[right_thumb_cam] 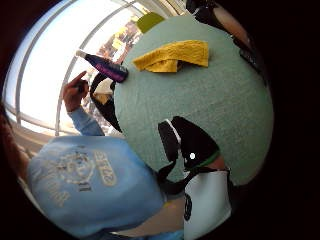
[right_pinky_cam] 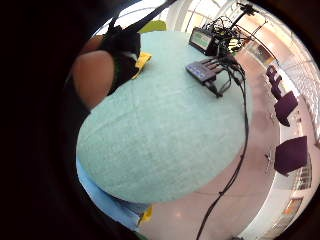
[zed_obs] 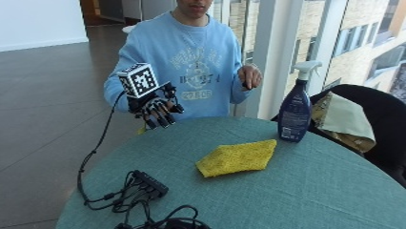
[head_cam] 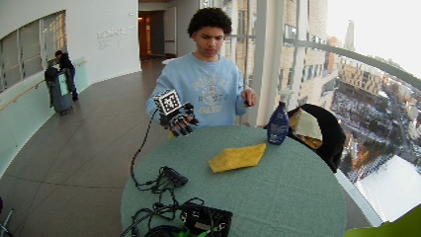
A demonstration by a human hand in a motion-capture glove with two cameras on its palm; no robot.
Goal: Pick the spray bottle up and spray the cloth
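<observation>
The gloved right hand (zed_obs: 157, 109) is hovering above the near edge of the round surface (zed_obs: 304, 191), right in front of the person's chest, with its fingers (zed_obs: 160, 118) hanging down, loosely spread and holding nothing; it is touching no object. The thumb side palm view is showing the same: black fingers (right_thumb_cam: 192, 142) lying relaxed over bare green cloth covering.

The spray bottle (zed_obs: 296, 109) is standing upright near the surface's rim on the window side, well apart from the hand. The yellow cloth (zed_obs: 237, 158) is lying flat in the middle region, between hand and bottle, near the bottle but not touching it.

The person's bare hand (zed_obs: 250, 76) is being held up at chest height, off the surface, pinching a small dark item I cannot identify.

A black hub (zed_obs: 149, 182) with cables (zed_obs: 95, 157) is sitting at the surface's edge below the gloved hand. A dark chair (zed_obs: 380, 129) with a pale cloth draped on it is standing just beyond the bottle's side. Open green surface is stretching from hand to cloth.
</observation>
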